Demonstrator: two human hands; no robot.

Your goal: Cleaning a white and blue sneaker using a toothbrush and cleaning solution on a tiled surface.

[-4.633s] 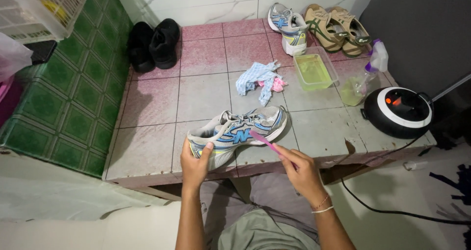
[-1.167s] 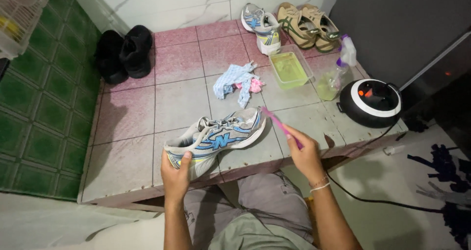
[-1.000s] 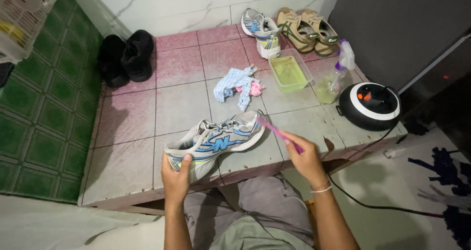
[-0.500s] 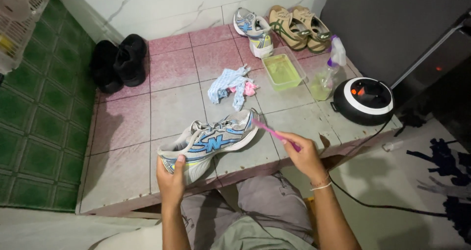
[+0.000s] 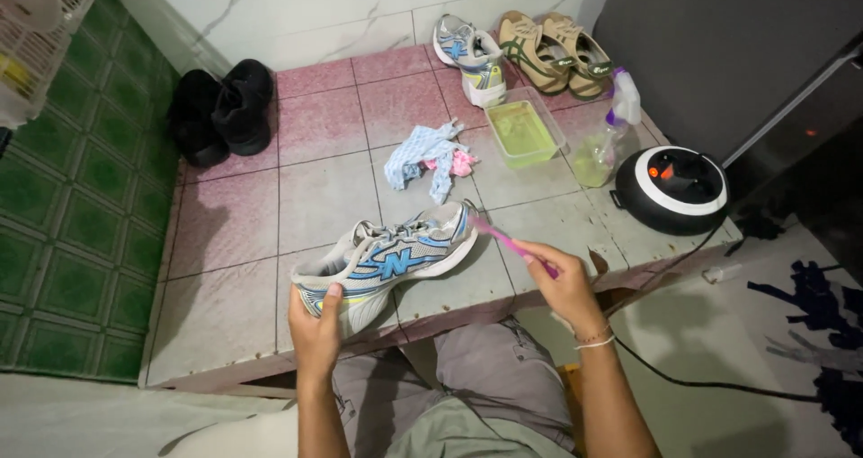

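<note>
on a raised tiled ledge [image 5: 225,242] w/ pink & grey tiles, seen from above, a grey sneaker w/ blue trim [image 5: 387,260] lay on its side near the front edge. left hand [image 5: 316,328] was grasping it at the heel end, thumb pressed over the sole. right hand [image 5: 562,274] was clenched round the handle of a pink toothbrush [image 5: 503,240], bristle end touching the toe of the sneaker. vs. a sec earlier the brush tip had come down from just above the shoe onto the toe, & the shoe sat in much the same spot, so scrubbing at the toe looked under way, prob. not finished.

behind the shoe lay a blue & pink cloth [image 5: 427,157], then a shallow green tub of liquid [image 5: 523,133] & a spray bottle [image 5: 607,139] beside it. a round black & white appliance [image 5: 674,188] sat at the right edge. farther back: the matching sneaker [image 5: 469,53], tan sandals [image 5: 556,52], black shoes [image 5: 220,107] at left.
</note>
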